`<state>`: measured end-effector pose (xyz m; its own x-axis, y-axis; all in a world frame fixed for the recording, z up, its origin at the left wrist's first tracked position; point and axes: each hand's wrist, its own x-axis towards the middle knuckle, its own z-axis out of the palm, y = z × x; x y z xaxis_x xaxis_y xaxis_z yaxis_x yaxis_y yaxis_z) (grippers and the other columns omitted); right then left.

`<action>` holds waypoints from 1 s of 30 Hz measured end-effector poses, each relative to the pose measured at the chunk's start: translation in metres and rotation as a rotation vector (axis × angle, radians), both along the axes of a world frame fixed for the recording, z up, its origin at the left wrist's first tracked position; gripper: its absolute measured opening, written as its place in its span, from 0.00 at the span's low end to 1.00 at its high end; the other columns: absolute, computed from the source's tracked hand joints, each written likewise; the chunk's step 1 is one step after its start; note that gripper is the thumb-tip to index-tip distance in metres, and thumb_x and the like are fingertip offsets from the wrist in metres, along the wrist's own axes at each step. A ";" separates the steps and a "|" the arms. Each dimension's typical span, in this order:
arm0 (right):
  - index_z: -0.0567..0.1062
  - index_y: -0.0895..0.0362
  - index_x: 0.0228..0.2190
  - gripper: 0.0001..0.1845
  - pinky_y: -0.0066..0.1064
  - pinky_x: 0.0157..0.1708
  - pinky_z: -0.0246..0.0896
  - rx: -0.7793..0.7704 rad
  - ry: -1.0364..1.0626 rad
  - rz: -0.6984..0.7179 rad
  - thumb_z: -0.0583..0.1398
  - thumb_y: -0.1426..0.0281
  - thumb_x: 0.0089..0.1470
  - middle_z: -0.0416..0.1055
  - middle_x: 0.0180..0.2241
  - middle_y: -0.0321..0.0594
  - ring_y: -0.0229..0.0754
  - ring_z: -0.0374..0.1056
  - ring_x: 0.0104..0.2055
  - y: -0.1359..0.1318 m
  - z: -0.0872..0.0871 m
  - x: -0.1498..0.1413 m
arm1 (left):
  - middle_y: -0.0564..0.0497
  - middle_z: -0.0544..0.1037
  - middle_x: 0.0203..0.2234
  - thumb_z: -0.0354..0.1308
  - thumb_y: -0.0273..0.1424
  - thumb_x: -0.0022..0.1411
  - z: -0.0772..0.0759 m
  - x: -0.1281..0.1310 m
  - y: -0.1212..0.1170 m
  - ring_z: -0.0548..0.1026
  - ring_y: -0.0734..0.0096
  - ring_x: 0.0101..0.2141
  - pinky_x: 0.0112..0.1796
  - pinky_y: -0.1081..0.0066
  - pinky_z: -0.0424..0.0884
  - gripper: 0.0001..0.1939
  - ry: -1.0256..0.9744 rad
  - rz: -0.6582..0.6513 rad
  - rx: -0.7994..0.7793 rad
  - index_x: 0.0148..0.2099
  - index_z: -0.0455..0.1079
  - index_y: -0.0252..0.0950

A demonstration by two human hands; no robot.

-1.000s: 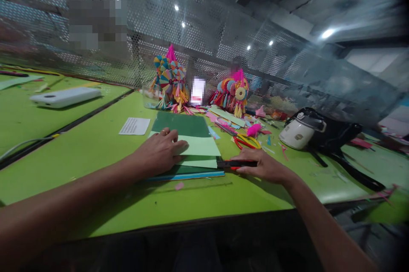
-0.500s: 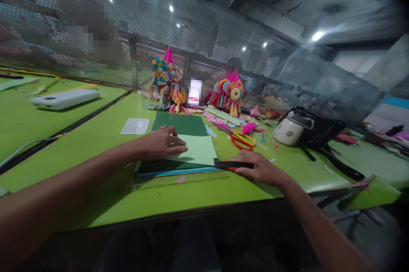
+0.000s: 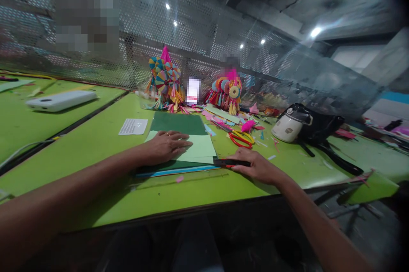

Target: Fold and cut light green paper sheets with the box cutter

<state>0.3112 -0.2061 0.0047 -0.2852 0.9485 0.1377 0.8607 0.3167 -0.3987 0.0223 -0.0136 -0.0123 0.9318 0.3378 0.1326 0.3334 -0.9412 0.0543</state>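
My left hand (image 3: 166,146) lies flat, fingers spread, pressing on a pale green paper sheet (image 3: 200,148) that tops a stack over a dark green sheet (image 3: 179,123) and a blue-edged sheet (image 3: 179,171). My right hand (image 3: 255,165) is closed on a black and red utility knife (image 3: 228,162), whose tip rests at the right edge of the pale green sheet. Both hands rest on the green table (image 3: 96,148).
Red and yellow scissors (image 3: 240,139) and paper scraps lie beyond the knife. Two colourful paper ornaments (image 3: 166,80) (image 3: 228,93) stand at the back by a mesh screen. A white card (image 3: 133,126), a white and black bag (image 3: 303,127) and a white box (image 3: 60,99) sit around.
The view has shifted slightly. My left hand's fingers have flattened and spread on the pale green sheet. My right hand and the knife stay at the sheet's right edge.
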 end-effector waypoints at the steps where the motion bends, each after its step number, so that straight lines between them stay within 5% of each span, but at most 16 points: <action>1: 0.72 0.48 0.53 0.19 0.34 0.41 0.60 0.008 -0.002 0.002 0.56 0.62 0.61 0.70 0.36 0.42 0.42 0.64 0.38 0.000 0.000 0.000 | 0.49 0.62 0.62 0.39 0.41 0.71 0.000 0.000 0.000 0.60 0.54 0.58 0.51 0.55 0.54 0.20 0.003 0.004 0.002 0.61 0.60 0.50; 30: 0.74 0.53 0.50 0.18 0.35 0.43 0.61 0.055 0.030 -0.047 0.57 0.63 0.60 0.72 0.38 0.44 0.43 0.66 0.41 -0.013 -0.008 -0.004 | 0.52 0.63 0.61 0.38 0.43 0.71 -0.003 0.001 0.006 0.62 0.55 0.57 0.49 0.57 0.55 0.21 0.003 -0.002 0.048 0.61 0.60 0.52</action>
<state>0.3068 -0.2193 -0.0032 -0.2358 0.9513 0.1984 0.8627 0.2989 -0.4079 0.0236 -0.0076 -0.0155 0.9328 0.3294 0.1462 0.3319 -0.9433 0.0077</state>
